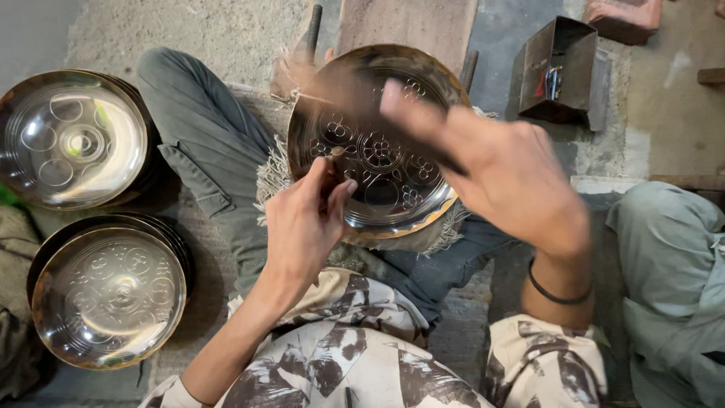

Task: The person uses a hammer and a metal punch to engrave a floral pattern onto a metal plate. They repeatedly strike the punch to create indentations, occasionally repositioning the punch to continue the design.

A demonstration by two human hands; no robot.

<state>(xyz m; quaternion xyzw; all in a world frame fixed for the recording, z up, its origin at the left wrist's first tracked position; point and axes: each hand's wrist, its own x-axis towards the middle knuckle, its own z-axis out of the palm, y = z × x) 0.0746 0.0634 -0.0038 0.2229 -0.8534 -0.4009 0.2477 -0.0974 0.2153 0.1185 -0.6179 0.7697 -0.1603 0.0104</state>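
So the person sits cross-legged on the floor with a round, shiny engraved brass plate point(377, 151) propped on a frayed cloth pad point(272, 177) over the lap. The left hand point(306, 219) sits at the plate's 7 o'clock edge, fingers pressed together around a thin metal punch point(332, 162) whose tip touches the floral pattern just left of the plate's centre. The right hand point(506, 170) hovers over the plate's 3 o'clock side, blurred; it's curled around a dark handle point(445, 159), but what's on the end can't be made out. A black band point(555, 291) circles that wrist.

Off at 9 o'clock, well apart from the hands, two stacks of similar round brass plates sit on the ground, one upper point(72, 136) and one lower point(109, 291). A small open metal box point(559, 68) stands at about 1 o'clock.
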